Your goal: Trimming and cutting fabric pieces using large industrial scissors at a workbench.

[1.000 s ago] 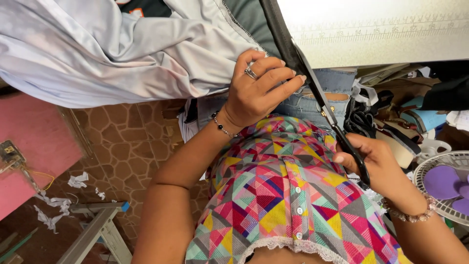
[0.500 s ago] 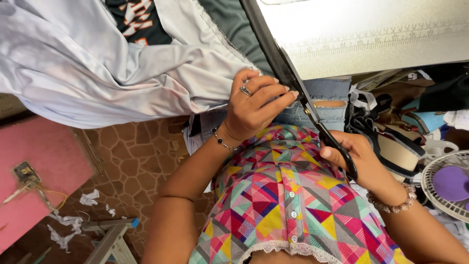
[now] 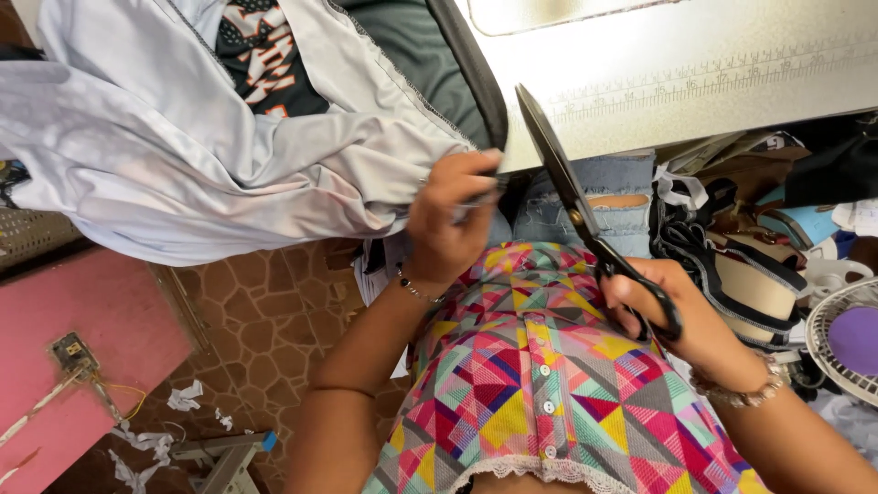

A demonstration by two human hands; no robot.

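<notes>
While a pale grey garment (image 3: pixel 183 165) hangs off the table (image 3: pixel 732 82) toward nine o'clock, the left hand (image 3: pixel 453 215) pinches its edge tight at centre. At three o'clock of it, the right hand (image 3: pixel 672 316) grips black scissors (image 3: pixel 572 197), blades pointing to eleven o'clock, nearly closed.

Pale grey garment (image 3: pixel 183 155) bunched at table edge; black scissors (image 3: pixel 572 197) angled, blades seemingly shut.

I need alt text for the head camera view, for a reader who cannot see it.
Seen from above, a person's right hand holds black scissors while the left hand grips pale grey fabric at a white table's edge.
</notes>
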